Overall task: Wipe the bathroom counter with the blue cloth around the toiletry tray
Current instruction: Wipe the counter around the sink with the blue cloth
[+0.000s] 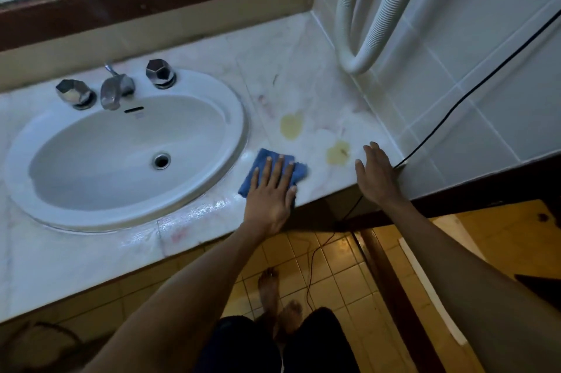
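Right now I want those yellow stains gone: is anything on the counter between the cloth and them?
Nothing visible. The cloth, under the left hand, has bare counter between it and both stains. The right hand rests beyond them.

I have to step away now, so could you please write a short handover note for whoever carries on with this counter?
Left hand: flat on the blue cloth, pressing it on the counter just right of the sink.
Right hand: open, empty, resting at the counter's front right corner by the tiled wall.
No toiletry tray is in view.
Done: the front edge below the sink shines wet, so it looks wiped.
Left: two yellow stains between the hands, and the rest of the counter to the right and back.
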Demonstrator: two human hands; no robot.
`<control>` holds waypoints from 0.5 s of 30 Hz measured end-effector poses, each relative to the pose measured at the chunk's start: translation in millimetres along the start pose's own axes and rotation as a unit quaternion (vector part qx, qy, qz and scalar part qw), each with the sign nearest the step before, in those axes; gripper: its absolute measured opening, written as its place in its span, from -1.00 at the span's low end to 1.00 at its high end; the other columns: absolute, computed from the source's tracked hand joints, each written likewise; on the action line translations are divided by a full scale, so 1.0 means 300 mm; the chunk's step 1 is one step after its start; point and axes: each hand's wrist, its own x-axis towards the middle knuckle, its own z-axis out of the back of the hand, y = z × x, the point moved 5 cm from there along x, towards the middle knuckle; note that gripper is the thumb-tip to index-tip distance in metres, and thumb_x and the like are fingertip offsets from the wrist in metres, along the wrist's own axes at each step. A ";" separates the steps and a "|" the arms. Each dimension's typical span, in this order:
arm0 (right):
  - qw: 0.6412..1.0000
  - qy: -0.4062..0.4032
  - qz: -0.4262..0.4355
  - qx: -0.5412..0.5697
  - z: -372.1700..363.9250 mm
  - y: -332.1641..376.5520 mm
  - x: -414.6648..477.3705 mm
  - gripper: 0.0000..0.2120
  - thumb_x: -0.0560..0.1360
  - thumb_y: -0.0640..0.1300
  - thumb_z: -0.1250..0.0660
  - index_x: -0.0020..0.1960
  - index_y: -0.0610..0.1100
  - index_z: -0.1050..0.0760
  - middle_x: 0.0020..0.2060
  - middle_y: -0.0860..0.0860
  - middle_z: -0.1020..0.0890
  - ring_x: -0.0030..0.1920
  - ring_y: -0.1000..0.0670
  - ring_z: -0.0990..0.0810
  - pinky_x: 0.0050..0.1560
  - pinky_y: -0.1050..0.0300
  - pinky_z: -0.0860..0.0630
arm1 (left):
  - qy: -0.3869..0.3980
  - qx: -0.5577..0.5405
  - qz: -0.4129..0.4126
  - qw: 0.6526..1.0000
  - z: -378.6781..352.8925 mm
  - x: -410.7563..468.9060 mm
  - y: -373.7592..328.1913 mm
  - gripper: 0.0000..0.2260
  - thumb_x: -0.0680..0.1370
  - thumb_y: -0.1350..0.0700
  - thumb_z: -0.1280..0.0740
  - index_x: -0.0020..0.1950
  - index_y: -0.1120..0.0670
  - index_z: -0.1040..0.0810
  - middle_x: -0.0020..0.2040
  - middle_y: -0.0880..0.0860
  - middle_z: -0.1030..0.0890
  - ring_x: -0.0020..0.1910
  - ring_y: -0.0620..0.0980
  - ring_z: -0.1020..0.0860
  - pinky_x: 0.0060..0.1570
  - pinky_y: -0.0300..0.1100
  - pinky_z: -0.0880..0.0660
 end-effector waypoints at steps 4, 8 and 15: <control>0.999 0.014 0.020 -0.031 0.015 -0.034 0.024 -0.51 0.67 -0.07 -0.08 0.54 -0.25 -0.16 0.57 -0.21 -0.10 0.57 -0.20 -0.06 0.55 -0.12 -0.07 | 0.055 0.039 -0.169 0.983 0.026 -0.079 0.073 -0.49 0.72 -0.16 0.10 0.65 -0.13 0.16 0.65 -0.09 0.17 0.62 -0.04 0.25 0.59 0.02 0.24; 0.998 0.023 0.032 -0.038 0.034 -0.083 0.051 -0.50 0.67 -0.05 -0.08 0.56 -0.20 -0.14 0.58 -0.19 -0.08 0.58 -0.19 -0.05 0.54 -0.11 -0.06 | 0.009 0.017 -0.040 0.999 0.049 -0.018 0.118 -0.49 0.72 -0.13 0.07 0.65 -0.13 0.12 0.65 -0.08 0.13 0.63 -0.04 0.22 0.59 0.11 0.12; 0.995 0.032 0.081 -0.057 0.058 -0.174 0.046 -0.44 0.65 0.05 -0.10 0.57 -0.15 -0.09 0.59 -0.16 -0.07 0.58 -0.17 -0.02 0.53 -0.13 -0.08 | -0.028 -0.011 0.034 0.999 -0.061 0.046 -0.191 -0.48 0.71 -0.12 0.13 0.66 -0.04 0.15 0.66 0.00 0.18 0.62 0.03 0.28 0.59 0.10 0.21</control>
